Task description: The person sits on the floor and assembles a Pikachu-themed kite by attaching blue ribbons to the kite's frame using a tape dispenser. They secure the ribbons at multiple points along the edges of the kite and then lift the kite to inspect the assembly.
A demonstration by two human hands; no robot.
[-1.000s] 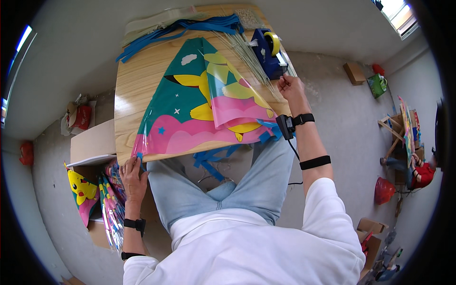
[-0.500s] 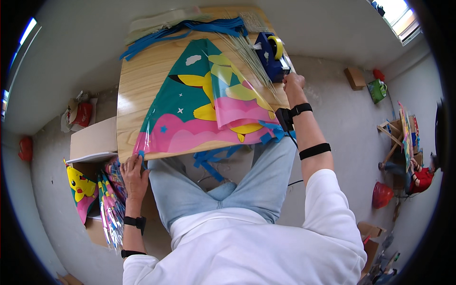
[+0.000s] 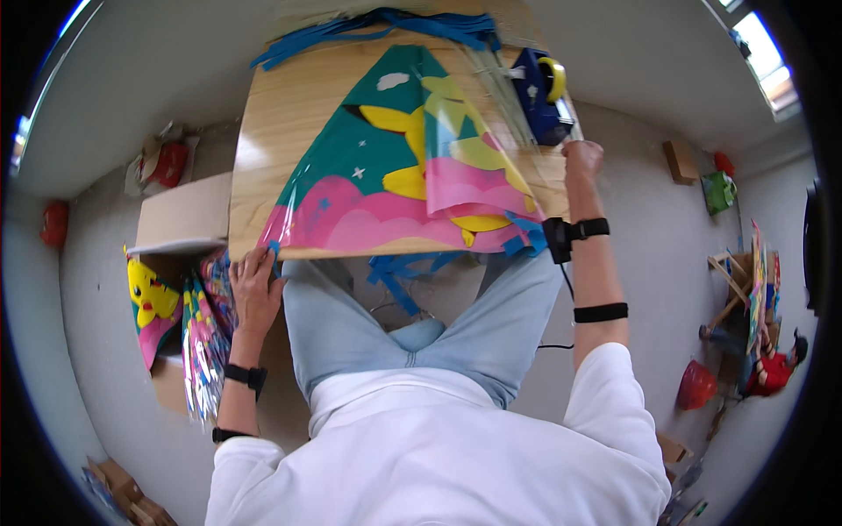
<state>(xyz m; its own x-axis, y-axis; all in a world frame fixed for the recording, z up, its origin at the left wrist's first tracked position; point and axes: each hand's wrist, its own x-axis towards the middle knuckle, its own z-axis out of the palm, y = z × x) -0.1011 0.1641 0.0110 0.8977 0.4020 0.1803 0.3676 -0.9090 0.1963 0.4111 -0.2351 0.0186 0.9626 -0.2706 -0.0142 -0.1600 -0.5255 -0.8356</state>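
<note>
A triangular plastic kite sheet (image 3: 333,210), green and pink with a yellow cartoon figure, lies on the wooden table (image 3: 254,158); its right part is folded over. At the near left corner, my left hand (image 3: 256,285) rests its outstretched fingers by the kite's tip and a small blue strip (image 3: 274,248), thumb apart. My right hand (image 3: 582,162) is closed at the table's right edge, just below a blue tape dispenser (image 3: 537,96) with a yellow-cored roll (image 3: 553,81). Whatever its fingers pinch is hidden. More blue strips (image 3: 526,235) lie at the kite's right corner.
Long blue strips (image 3: 377,24) and thin pale sticks (image 3: 504,92) lie along the far side. Left of the table, an open cardboard box (image 3: 184,215) holds several packed kites (image 3: 203,342). Blue strips (image 3: 395,280) hang below the front edge. Another person (image 3: 772,373) sits far right.
The whole view has shifted, so the table sits higher and further right. My right hand has drawn slightly away from the tape dispenser toward me. My left hand stays at the kite's corner.
</note>
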